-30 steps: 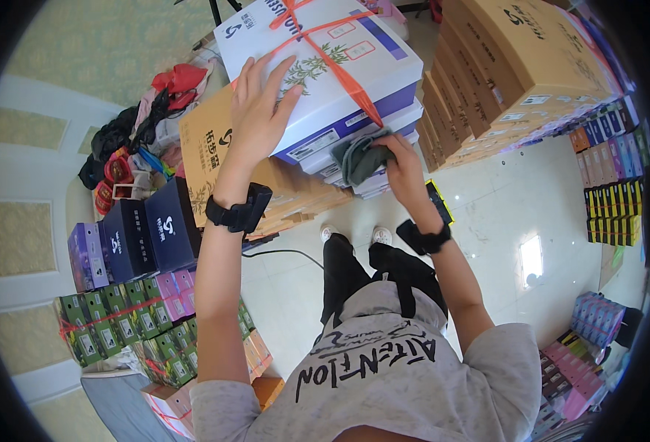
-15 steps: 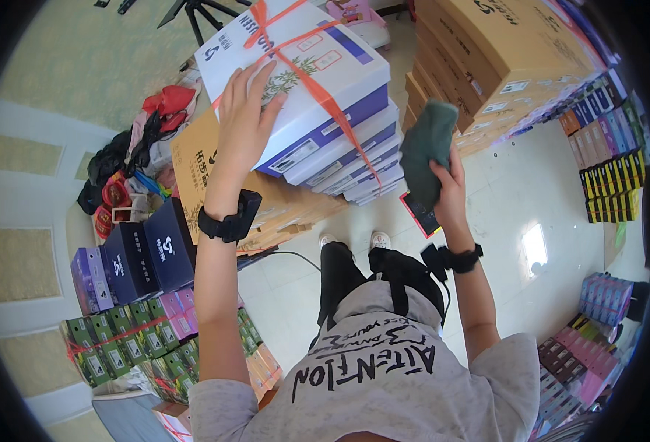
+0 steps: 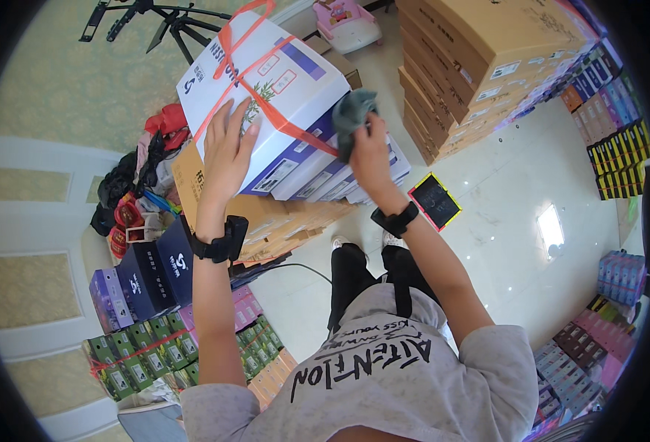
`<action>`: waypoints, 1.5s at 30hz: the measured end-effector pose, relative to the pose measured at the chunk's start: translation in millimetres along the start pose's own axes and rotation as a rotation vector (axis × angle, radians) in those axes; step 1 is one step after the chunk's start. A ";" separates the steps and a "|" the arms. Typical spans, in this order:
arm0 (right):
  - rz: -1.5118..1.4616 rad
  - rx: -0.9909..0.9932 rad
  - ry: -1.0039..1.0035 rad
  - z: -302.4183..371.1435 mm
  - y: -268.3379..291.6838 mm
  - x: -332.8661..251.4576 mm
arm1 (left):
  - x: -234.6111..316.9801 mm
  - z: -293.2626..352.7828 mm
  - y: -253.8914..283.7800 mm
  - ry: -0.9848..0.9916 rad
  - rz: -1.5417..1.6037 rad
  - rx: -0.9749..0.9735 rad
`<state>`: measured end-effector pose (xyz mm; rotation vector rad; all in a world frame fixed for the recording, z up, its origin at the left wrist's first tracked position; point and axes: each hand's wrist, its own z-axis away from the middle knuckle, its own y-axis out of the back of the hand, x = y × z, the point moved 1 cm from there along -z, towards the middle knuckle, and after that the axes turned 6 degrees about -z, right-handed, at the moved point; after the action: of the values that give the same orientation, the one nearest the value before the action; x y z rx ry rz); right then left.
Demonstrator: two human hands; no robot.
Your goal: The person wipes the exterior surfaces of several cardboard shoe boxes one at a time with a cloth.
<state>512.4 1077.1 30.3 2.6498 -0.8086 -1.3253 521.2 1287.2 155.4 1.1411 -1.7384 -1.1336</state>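
A tall stack of white and purple shoe boxes (image 3: pixel 295 169), tied with red plastic ribbon (image 3: pixel 295 131), stands in front of me. Flat on the lid of the top box lies my left hand (image 3: pixel 227 144), fingers spread. My right hand (image 3: pixel 370 158) grips a dark green cloth (image 3: pixel 351 118) at the right edge of the stack, against or close beside the top box's side. Part of the cloth is hidden by my fingers. Both wrists carry black strapped devices.
Brown cartons (image 3: pixel 472 66) rise at the far right, and more brown cartons (image 3: pixel 295 221) sit beneath the white stack. A small black board with a yellow-red frame (image 3: pixel 435 200) lies on the floor. Green boxes (image 3: pixel 137 361) stand at left, a black tripod (image 3: pixel 170 18) at the back.
My right hand has swung left with the cloth, from out over the floor to the side of the stack. My left hand stays on the top box. The view has shifted slightly.
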 end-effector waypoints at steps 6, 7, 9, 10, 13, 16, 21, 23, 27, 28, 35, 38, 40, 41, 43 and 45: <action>-0.416 0.217 -0.201 -51.6 47.3 43.4 | 11.6 -1.7 2.4 -0.024 0.007 -0.013; -0.410 0.232 -0.211 -61.7 61.1 34.4 | 15.7 -7.8 0.0 -0.038 0.008 -0.023; -0.575 0.122 -0.197 -77.5 73.9 2.0 | 16.6 -6.0 0.5 -0.040 -0.016 -0.017; -0.526 0.091 -0.120 -83.6 73.4 -5.9 | 16.7 -5.2 0.4 -0.045 -0.015 -0.021; -0.613 0.098 0.003 -107.4 52.0 -22.6 | 14.0 -4.8 -1.9 -0.026 -0.023 -0.023; -0.629 -0.197 -0.133 -140.1 36.7 -27.6 | 18.6 -6.8 -2.0 -0.039 -0.021 -0.011; -1.002 -0.911 -0.232 -184.2 -6.8 24.4 | 13.8 -11.0 -7.4 -0.053 -0.055 -0.005; -1.111 -0.932 -0.394 -184.2 3.5 12.6 | 10.9 -11.0 -6.7 -0.072 -0.061 0.009; -1.113 -0.871 -0.316 -180.8 -11.2 27.9 | 12.3 -8.9 -8.2 -0.065 -0.046 0.008; -1.087 -0.809 -0.264 -176.7 -8.8 29.1 | 13.7 -8.7 -8.5 -0.060 -0.045 0.014; -0.812 -0.685 -0.517 -124.9 1.8 60.6 | -11.3 -3.5 5.4 0.015 0.267 0.130; -0.754 -0.547 -0.548 -109.6 27.8 69.0 | -22.1 10.9 3.1 0.311 0.481 0.531; -0.783 -0.524 -0.535 -104.9 37.6 69.0 | -23.2 24.5 -2.4 0.461 0.679 0.621; -0.852 -0.540 -0.582 -103.4 40.4 58.9 | -33.8 33.1 -8.5 0.543 0.840 0.643; -0.930 -0.538 -0.615 -103.7 41.3 55.4 | -55.7 44.3 -28.1 0.619 1.214 0.475; -0.934 -0.501 -0.617 -104.1 38.3 56.4 | -25.5 38.2 -31.4 0.751 1.543 0.261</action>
<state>603.2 999.6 65.6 2.2073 0.8156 -2.1822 503.2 1314.8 110.6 0.0381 -1.4787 0.4304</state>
